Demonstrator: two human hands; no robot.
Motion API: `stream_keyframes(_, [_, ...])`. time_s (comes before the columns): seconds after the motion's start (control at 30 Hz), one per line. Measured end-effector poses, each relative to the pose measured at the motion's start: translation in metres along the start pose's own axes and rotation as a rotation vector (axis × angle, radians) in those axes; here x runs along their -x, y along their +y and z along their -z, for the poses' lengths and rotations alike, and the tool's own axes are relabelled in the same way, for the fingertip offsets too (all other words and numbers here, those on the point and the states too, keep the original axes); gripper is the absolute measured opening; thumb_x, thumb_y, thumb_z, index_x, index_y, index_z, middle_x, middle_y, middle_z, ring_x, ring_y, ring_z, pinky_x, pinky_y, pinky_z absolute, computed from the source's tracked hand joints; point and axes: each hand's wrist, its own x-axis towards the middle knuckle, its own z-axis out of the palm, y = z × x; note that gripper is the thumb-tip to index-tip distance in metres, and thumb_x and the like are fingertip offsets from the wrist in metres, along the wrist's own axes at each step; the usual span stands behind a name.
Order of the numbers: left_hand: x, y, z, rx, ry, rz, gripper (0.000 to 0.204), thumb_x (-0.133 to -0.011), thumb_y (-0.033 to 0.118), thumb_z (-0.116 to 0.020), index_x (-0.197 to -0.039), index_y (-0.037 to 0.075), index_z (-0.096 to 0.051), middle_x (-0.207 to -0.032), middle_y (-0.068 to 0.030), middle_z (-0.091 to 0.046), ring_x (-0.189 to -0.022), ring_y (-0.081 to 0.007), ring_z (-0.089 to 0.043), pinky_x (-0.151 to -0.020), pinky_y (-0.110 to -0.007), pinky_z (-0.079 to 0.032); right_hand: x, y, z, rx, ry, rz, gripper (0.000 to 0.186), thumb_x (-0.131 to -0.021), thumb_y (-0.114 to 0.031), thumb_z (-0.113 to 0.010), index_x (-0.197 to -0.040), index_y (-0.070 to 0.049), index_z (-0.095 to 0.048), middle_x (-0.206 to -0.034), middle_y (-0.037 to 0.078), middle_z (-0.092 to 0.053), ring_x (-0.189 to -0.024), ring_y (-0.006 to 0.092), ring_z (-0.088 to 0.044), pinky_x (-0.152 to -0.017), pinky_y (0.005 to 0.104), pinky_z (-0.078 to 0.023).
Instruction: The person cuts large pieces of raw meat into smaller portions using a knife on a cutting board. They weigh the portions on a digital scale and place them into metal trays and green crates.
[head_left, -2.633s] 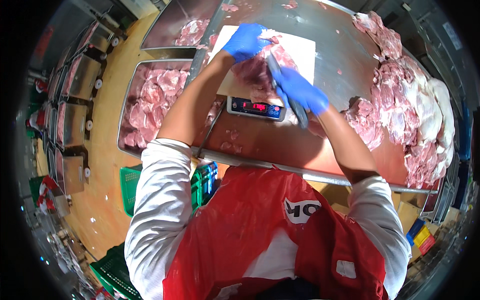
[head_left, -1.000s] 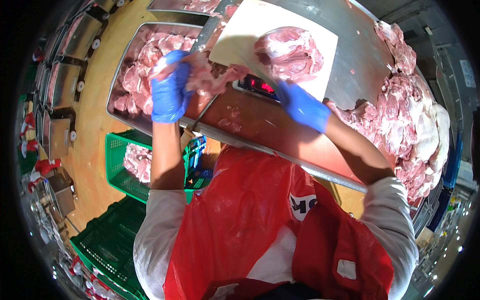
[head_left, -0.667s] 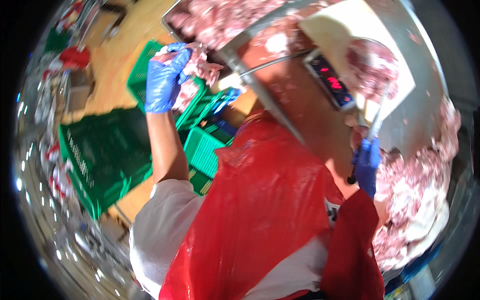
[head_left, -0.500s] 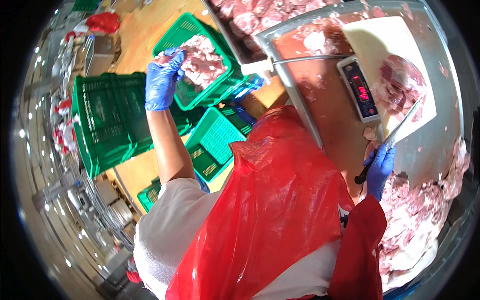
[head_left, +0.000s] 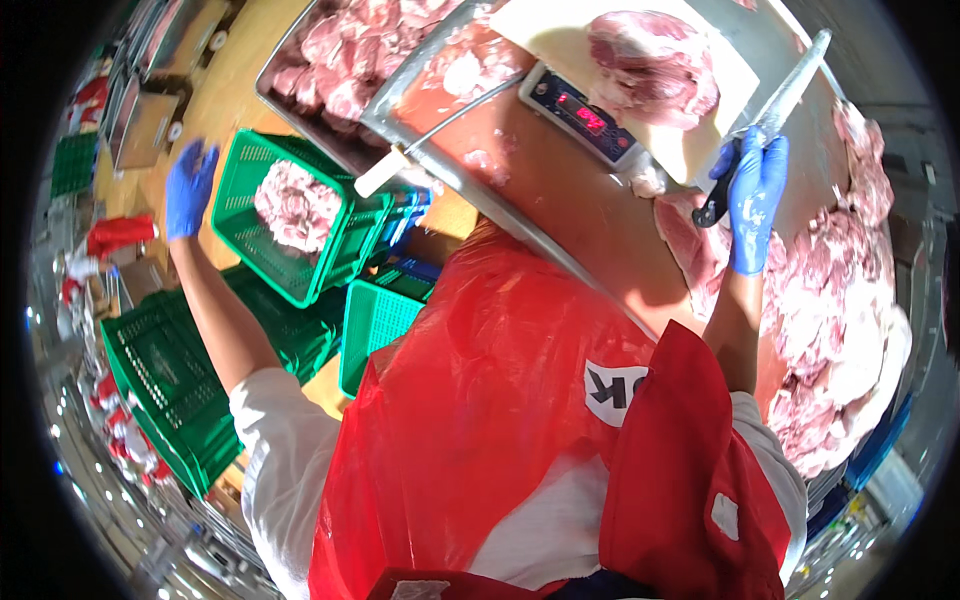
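My right hand (head_left: 755,195), in a blue glove, is wrapped round the black handle of a knife (head_left: 790,90), its blade pointing away to the upper right. Left of the blade, a large piece of raw meat (head_left: 652,70) rests on a white cutting board (head_left: 560,30). Out to the left, my gloved left hand (head_left: 190,188) is empty with its fingers apart, beside the rim of a green crate (head_left: 235,190). Pale meat trimmings (head_left: 297,207) lie inside that crate.
A digital scale (head_left: 580,115) stands at the board's near edge. Meat is heaped on the table's right (head_left: 825,300) and in a metal bin (head_left: 350,60). A white-handled rod (head_left: 385,172) crosses the table's rim. More green crates (head_left: 175,370) stand at lower left.
My left hand has let go of meat trimmings, which now lie in the crate, and moved left off it. The right hand still holds the knife. The whole view has turned.
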Motion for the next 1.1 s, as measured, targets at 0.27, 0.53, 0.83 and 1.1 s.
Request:
stream_keyframes(0.27, [-0.081, 0.468, -0.079, 0.491, -0.500, -1.005, 0.046, -0.088, 0.018, -0.070, -0.132, 0.007, -0.059, -0.099, -0.0093, -0.067, -0.088, -0.0183, -0.061, -0.076, -0.037, -0.053, 0.030, -0.003, 0.039, -0.271, 0.223, -0.121, 0.012, -0.103, -0.015, -0.051, -0.099, -0.003, -0.048, -0.072, 0.009, -0.058, -0.054, 0.0164, -0.057, -0.048, 0.0306, -0.050])
stream_keyframes(0.53, [-0.086, 0.599, -0.258, 0.278, -0.703, -1.464, 0.075, -0.079, 0.041, -0.077, -0.146, 0.021, -0.050, -0.143, -0.0195, -0.053, -0.132, -0.0371, -0.048, -0.112, -0.046, -0.038, 0.114, 0.027, 0.023, -0.340, 0.182, -0.289, 0.011, -0.105, -0.016, -0.049, -0.102, -0.006, -0.050, -0.071, 0.005, -0.056, -0.057, 0.0128, -0.056, -0.050, 0.0255, -0.047])
stream_keyframes(0.83, [-0.066, 0.575, -0.285, 0.905, -0.910, -0.772, 0.090, -0.077, 0.021, -0.078, -0.153, 0.005, -0.032, -0.138, -0.0153, -0.060, -0.131, -0.0298, -0.053, -0.105, -0.037, -0.046, 0.063, 0.026, -0.018, -0.234, 0.123, -0.393, 0.016, -0.103, -0.017, -0.050, -0.105, -0.001, -0.050, -0.072, 0.008, -0.059, -0.054, 0.0143, -0.056, -0.047, 0.0296, -0.049])
stream_keyframes(1.1, [-0.110, 0.559, -0.264, 0.844, -1.129, -0.627, 0.047, -0.084, 0.026, -0.070, -0.127, 0.007, -0.063, -0.116, -0.0093, -0.066, -0.107, -0.0186, -0.059, -0.095, -0.033, -0.047, -0.036, 0.003, -0.103, -0.279, 0.084, -0.413, 0.022, -0.102, -0.019, -0.048, -0.099, 0.003, -0.052, -0.079, 0.018, -0.067, -0.060, 0.0224, -0.067, -0.052, 0.0376, -0.055])
